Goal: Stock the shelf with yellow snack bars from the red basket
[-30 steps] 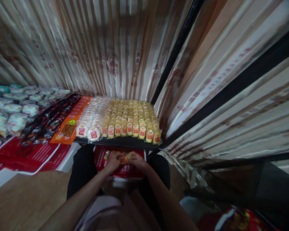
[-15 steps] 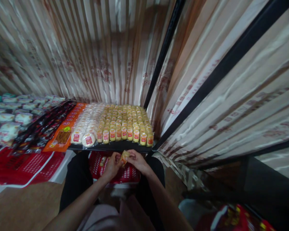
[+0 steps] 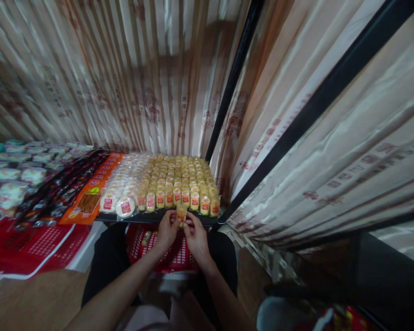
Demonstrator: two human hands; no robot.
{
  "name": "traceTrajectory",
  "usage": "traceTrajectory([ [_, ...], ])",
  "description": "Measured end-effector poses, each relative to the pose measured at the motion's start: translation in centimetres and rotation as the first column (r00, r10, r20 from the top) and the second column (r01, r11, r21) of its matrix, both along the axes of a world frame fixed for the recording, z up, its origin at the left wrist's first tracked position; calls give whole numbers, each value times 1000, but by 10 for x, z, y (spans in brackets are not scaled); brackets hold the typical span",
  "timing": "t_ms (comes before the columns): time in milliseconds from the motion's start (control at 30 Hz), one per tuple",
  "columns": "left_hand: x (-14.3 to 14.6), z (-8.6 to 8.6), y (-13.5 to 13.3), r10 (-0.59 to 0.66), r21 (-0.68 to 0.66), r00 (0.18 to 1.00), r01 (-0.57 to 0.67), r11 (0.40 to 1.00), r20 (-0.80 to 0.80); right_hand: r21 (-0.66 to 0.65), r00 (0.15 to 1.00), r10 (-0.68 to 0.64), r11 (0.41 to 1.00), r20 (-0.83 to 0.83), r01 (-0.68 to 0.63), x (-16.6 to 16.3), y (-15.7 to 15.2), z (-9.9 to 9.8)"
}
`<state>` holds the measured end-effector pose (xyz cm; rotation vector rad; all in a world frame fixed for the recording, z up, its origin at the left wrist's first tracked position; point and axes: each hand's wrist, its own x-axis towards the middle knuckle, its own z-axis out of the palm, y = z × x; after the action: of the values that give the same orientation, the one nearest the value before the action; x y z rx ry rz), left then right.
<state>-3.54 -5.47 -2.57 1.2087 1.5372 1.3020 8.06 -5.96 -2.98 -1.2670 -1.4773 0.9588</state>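
Between my two hands, a small yellow wrapped cake (image 3: pixel 181 212) with a reddish label is held upright. The fingers of my left hand (image 3: pixel 168 230) pinch its left side, and those of my right hand (image 3: pixel 196 235) grip its lower right side. Just beyond it, neat rows of the same yellow wrapped cakes (image 3: pixel 179 179) stand on a black shelf (image 3: pixel 152 217). Below my hands, a red basket (image 3: pixel 138 234) sits between my legs, with a small wrapped piece (image 3: pixel 146 238) in it. My forearms hide part of the basket.
Left of the yellow rows lie white round wrapped cakes (image 3: pixel 125 207), an orange snack packet (image 3: pixel 86 202), dark packets (image 3: pixel 58 184) and white packets (image 3: pixel 12 195). A red bag (image 3: pixel 27 248) hangs over the left front edge. Black poles (image 3: pixel 234 82) and pleated curtains (image 3: pixel 152 92) enclose the shelf.
Both hands have raised the wrapped cake slightly and turned it from tilted to upright, nearer the front row. The view has shifted a little.
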Motion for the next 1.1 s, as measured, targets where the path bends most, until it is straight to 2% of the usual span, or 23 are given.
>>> traceTrajectory([
  [133, 8, 6, 18, 78, -21, 991, -81, 997, -109, 79, 996, -59, 995, 65, 53, 0, 5, -1],
  [267, 15, 10, 30, 99, -38, 963, -112, 993, -250, 138, 985, -83, 988, 149, 62, -1, 11, -5],
  [433, 19, 11, 35, 124, -40, 910, -152, 988, -395, 138, 967, -95, 988, 236, 64, 0, 18, -11],
  [767, 21, 4, 42, 137, -23, 933, -153, 988, -334, 244, 939, -115, 969, 325, 34, 1, 19, -10],
  [933, 19, 6, 40, 138, -11, 950, -147, 989, -280, 262, 924, -124, 965, 361, 27, -2, 18, -18],
  [1033, 18, 2, 34, 173, 32, 943, -171, 985, -284, 287, 922, -132, 958, 363, 24, -1, 16, -24],
  [1100, 17, -1, 32, 146, 43, 944, -140, 989, -297, 293, 920, -134, 956, 368, 22, 0, 15, -26],
])
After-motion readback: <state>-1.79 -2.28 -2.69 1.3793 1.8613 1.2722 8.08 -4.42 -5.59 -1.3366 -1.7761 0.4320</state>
